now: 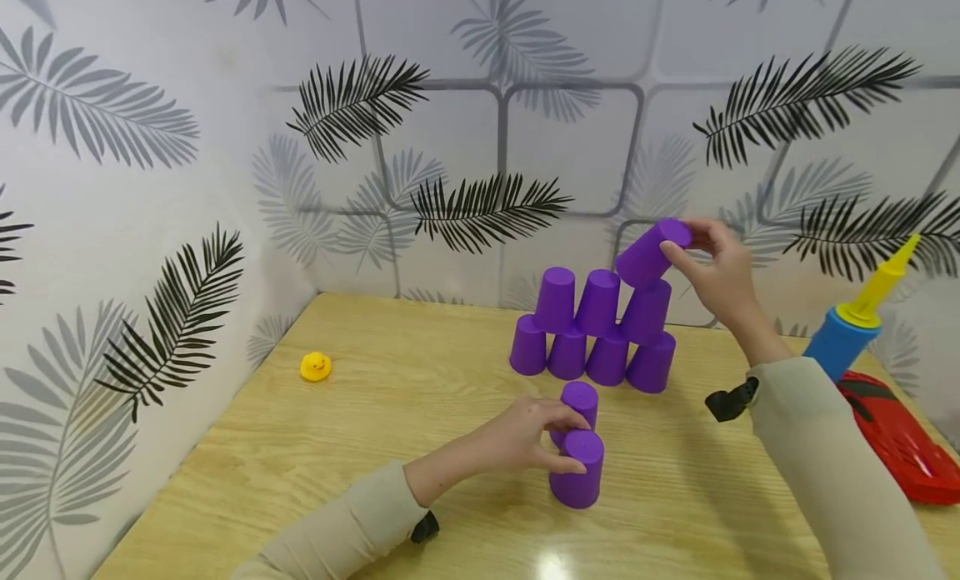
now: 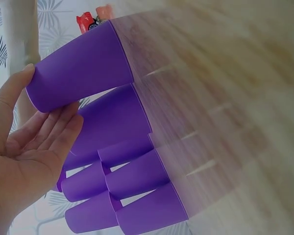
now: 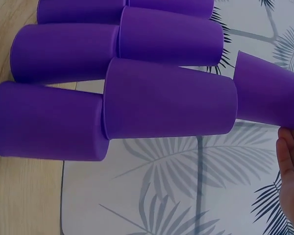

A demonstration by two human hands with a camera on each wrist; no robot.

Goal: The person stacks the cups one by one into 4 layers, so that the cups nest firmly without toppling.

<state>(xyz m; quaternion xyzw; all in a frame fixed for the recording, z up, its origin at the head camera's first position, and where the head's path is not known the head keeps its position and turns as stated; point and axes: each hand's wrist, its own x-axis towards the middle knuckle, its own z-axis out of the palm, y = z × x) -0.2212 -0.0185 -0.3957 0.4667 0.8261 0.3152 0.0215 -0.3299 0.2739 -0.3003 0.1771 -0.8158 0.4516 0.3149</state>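
Observation:
A tilted purple cup (image 1: 647,257) is pinched by my right hand (image 1: 716,272), its rim right at the top of the pyramid's rightmost upper cup (image 1: 647,312). Upside-down cups make up that pyramid: a bottom row of several (image 1: 528,351) and an upper row of three. The right wrist view shows the held cup (image 3: 267,93) beyond the stack's end, with my fingers (image 3: 286,152) under it. Nearer me, my left hand (image 1: 521,437) grips the base end of an upside-down cup (image 1: 577,487) on the table. Another cup (image 1: 580,395) stands just behind it, partly hidden by that hand.
The wooden table (image 1: 405,355) meets a leaf-patterned wall (image 1: 450,255) behind the pyramid. A yellow rubber duck (image 1: 316,367) sits at the far left. To the right, beside my right sleeve, are a blue and yellow pump (image 1: 840,338) and a red object (image 1: 903,451).

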